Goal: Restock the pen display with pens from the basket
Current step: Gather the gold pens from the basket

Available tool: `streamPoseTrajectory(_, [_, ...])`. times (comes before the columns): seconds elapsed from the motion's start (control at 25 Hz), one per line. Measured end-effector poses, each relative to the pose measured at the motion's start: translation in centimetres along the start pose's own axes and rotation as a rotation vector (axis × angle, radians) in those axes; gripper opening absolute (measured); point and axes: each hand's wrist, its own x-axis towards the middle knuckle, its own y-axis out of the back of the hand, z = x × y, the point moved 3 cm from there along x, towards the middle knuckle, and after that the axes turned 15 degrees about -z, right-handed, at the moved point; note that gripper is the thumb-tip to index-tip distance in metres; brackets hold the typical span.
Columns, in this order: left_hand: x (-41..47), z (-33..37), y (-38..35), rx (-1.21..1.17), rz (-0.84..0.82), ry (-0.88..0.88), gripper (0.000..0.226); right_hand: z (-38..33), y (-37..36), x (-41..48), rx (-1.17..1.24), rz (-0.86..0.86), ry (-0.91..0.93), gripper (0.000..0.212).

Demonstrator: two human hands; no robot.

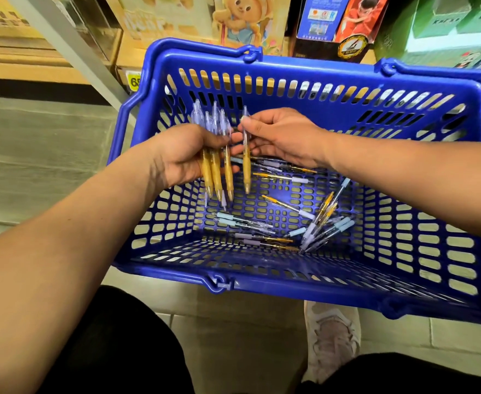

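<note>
Here, from the head camera, the gathering step looks to be in hand: pens are being collected out of the basket [304,78] before any go to the display. The left hand [182,157] is closed around a bunch of pens [215,155] with amber grips, held upright over the basket's left side, clear ends up and tips down. The right hand [279,137] pinches a single pen [246,160] of the same kind between thumb and fingers, just beside the bunch and nearly parallel to it. My reading is that this pen is about to join the bunch.

The next move, as I judge it, calls for sliding the single pen in beside the others while the left fingers loosen only slightly, so the bunch does not fan out or drop. After that the right hand would be free for the loose pens [313,223], which lie scattered on the basket floor, thickest toward its near right corner, with a few along the far edge under the right wrist.

The pen display itself is not in view, so how full it is cannot be judged. The shelves beyond the basket's far rim hold boxes [335,27], cut off at the top of the frame. The left fingers wrapping the bunch are mostly hidden behind it, and the exact number of pens held is hard to count. A shoe [333,336] shows below the basket's near rim.
</note>
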Motion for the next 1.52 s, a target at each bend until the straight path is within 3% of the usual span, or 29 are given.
streamPoseTrajectory(0.2, [-0.2, 0.0, 0.3, 0.004, 0.023, 0.023, 0.027, -0.3, -0.7, -0.2, 0.013, -0.033, 0.001, 0.020])
streamPoseTrajectory(0.36, [-0.1, 0.0, 0.1, 0.050, 0.010, 0.054, 0.017, -1.1, -0.7, -0.3, 0.022, 0.054, 0.006, 0.024])
streamPoseTrajectory(0.72, [0.1, -0.2, 0.1, 0.140, 0.000, 0.001, 0.020, -1.2, -0.7, -0.3, -0.239, 0.190, -0.085, 0.018])
streamPoseTrajectory(0.88, [0.2, -0.4, -0.1, 0.110, -0.014, -0.014, 0.030, -1.2, -0.9, -0.2, -0.102, 0.156, -0.068, 0.017])
streamPoseTrajectory(1.12, [-0.3, 0.0, 0.2, 0.159, 0.075, -0.030, 0.025, -1.1, -0.3, -0.1, 0.045, 0.037, -0.036, 0.022])
streamPoseTrajectory(1.2, [-0.6, 0.3, 0.5, 0.150, 0.128, -0.034, 0.021, -0.5, 1.2, -0.5, -0.158, 0.077, -0.143, 0.023])
streamPoseTrajectory(1.36, [-1.1, 0.9, 1.0, 0.047, 0.197, -0.062, 0.016, 3.1, 3.8, -0.9, -0.948, 0.206, -0.559, 0.026])
streamPoseTrajectory(1.44, [-1.4, 1.0, 1.2, 0.026, 0.221, -0.080, 0.015, 5.1, 3.6, 0.1, -1.248, 0.149, -0.603, 0.041])
streamPoseTrajectory(1.52, [-1.6, 0.9, 1.2, 0.030, 0.221, -0.086, 0.014, 6.5, 3.2, 1.3, -1.348, 0.110, -0.580, 0.045])
